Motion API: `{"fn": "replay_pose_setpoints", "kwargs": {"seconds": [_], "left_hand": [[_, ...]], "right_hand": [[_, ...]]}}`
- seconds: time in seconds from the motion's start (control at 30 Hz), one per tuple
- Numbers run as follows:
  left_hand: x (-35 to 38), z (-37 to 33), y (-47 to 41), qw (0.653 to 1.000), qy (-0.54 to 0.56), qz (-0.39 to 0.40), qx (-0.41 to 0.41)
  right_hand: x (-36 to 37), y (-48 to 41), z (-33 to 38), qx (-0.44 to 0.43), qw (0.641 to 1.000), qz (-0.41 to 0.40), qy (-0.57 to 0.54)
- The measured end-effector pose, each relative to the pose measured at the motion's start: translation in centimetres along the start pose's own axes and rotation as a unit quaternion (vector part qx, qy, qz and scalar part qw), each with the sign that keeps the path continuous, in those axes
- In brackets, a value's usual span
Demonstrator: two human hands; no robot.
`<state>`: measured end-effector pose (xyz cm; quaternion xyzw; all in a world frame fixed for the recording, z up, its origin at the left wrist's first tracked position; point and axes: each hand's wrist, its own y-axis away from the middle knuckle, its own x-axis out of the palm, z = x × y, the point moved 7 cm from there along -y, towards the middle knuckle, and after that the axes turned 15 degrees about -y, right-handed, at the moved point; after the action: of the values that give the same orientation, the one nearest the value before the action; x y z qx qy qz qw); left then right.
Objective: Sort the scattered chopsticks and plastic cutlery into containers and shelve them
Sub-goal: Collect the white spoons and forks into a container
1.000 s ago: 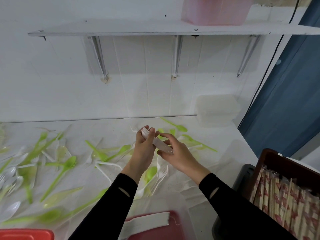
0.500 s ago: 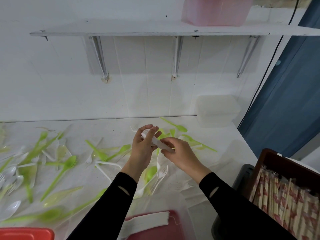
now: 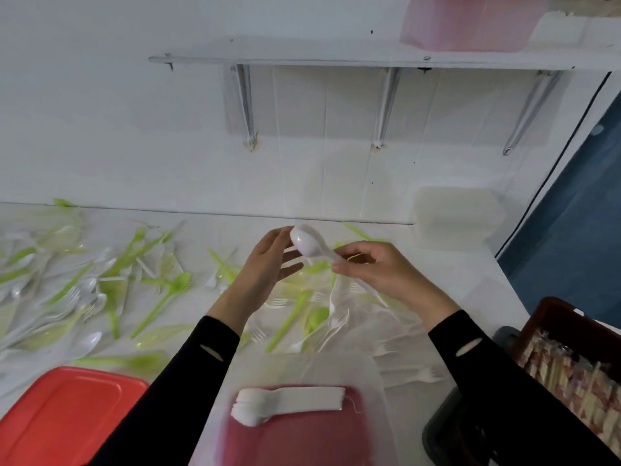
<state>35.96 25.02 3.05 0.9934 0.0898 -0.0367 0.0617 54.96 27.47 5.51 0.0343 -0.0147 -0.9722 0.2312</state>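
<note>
The right hand (image 3: 386, 274) pinches a white spoon (image 3: 305, 243) by its handle, fingers (image 3: 356, 248) curled round the stem. The bowl is raised above the bench (image 3: 470, 297), free to be checked and turned. The left hand (image 3: 265, 267) is beside the bowl with straight, spread fingers and grips nothing. Whether they touch the bowl cannot be told. It looks placed to steady or square the spoon before it is laid down. Close to the person is a clear tub (image 3: 376, 364) holding a nested stack (image 3: 289, 401) of white spoons, all lying the same way. That is probably why this spoon is held by the handle, so it can drop into the stack bowl on bowl. A red lid (image 3: 64, 418) lies to the left of the tub, off so the tub is open for filling. Green and white cutlery (image 3: 168, 290) is scattered over the bench, so sorting seems far from done. The chopsticks (image 3: 571, 368) are already packed in a brown crate (image 3: 554, 314) at the right. On the shelf (image 3: 336, 60) above is a pink box (image 3: 470, 25), likely where filled tubs go.
</note>
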Motion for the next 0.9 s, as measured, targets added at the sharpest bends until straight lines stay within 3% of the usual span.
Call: {"fn": "replay_pose_setpoints", "kwargs": {"seconds": [0.13,0.2,0.27,0.37,0.5,0.9], "left_hand": [[-3.9,3.5,4.0,0.993,-0.112,0.041,0.002],[-5.1,5.7,6.7,0.988,-0.14,0.059,-0.031],[-5.6,7.3,9.0,0.979,-0.185,0.064,-0.051],[-5.7,8.8,11.5,0.97,-0.224,0.076,-0.059],[-6.3,9.3,11.6,0.972,-0.228,0.011,-0.06],[-6.2,9.1,12.0,0.971,-0.228,0.005,-0.07]], "right_hand": [[5.6,2.6,0.8,0.066,0.976,0.2,0.058],[9.8,4.9,-0.2,0.099,0.93,0.33,0.126],[12.7,6.6,-1.7,0.09,0.873,0.402,0.262],[14.8,7.8,-2.8,0.013,0.798,0.376,0.471],[17.0,10.2,-4.8,-0.03,0.748,0.341,0.569],[17.0,9.7,-7.9,-0.056,0.756,0.254,0.6]]}}
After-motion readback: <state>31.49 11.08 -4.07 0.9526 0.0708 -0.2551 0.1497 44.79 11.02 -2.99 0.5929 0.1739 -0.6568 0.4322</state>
